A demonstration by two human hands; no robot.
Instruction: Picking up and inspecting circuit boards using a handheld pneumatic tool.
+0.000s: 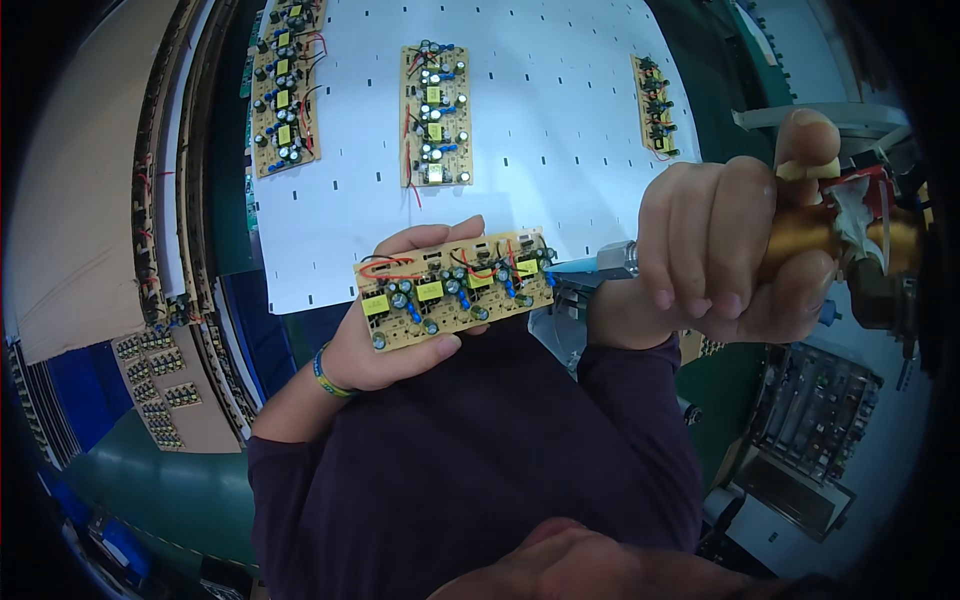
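A: Main item?
B: Tan circuit board (440, 300), held up at the near edge of the white tabletop (540, 200). Component side up, slightly tilted; yellow blocks, blue parts, red and black wires.

A: State of the left hand (372, 345)?
B: Closed on the board's left part: thumb along the near edge, fingers behind, some showing past the far edge. Striped wristband (327, 374) on that wrist.

A: Right hand (725, 235)?
B: Curled round an amber-coloured hand tool (800, 240). Its pale blue nozzle (575, 266) points at the board's right end. Contact: cannot tell. Hands apart from each other.

A: Surface?
B: Small dark marks in rows. Beyond the held piece, a middle board (436, 130) lies lengthwise; left-hand boards (288, 95) and a right-hand board (655, 108) sit near the sides.

A: Room?
B: Left, a brown cardboard sheet (90, 190); lower left, grouped small boards (158, 390) and green floor (190, 490).
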